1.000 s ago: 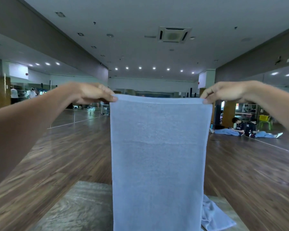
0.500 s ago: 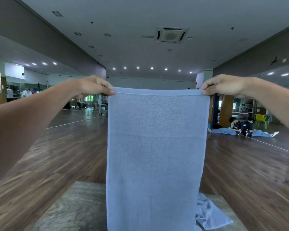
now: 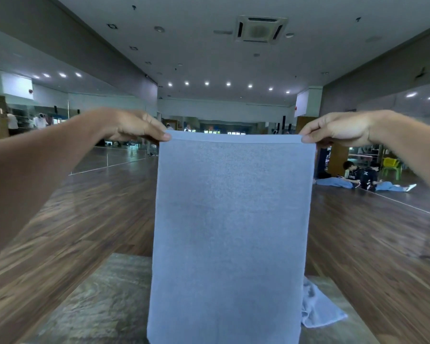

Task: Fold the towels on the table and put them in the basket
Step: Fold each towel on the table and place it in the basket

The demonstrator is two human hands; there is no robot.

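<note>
The person is stretching both arms forward, forearms coming in from 9 o'clock and 3 o'clock. The left hand (image 3: pixel 134 126) is pinching the upper left corner of a pale blue towel (image 3: pixel 231 232) between thumb and curled fingers, knuckles up. The right hand (image 3: pixel 338 129) is pinching the upper right corner the same way. The two hands are sitting level, at 10 and 2 o'clock of the view, pulling the top hem taut and straight between them.

The towel is hanging flat in the air at the view's centre, running down to 6 o'clock, where its lower end is passing out of the picture in front of the table (image 3: pixel 97 306). Its side edges are falling nearly straight. The tabletop is showing bare to the towel's left, at 7 o'clock. A second, crumpled towel (image 3: pixel 318 309) is lying on the table at 5 o'clock, partly hidden behind the hanging one. A wide wooden floor (image 3: pixel 85 219) is spreading out beyond the table's far edge.

The held towel is looking smooth, unfolded, with a narrow stitched band along its top.
</note>
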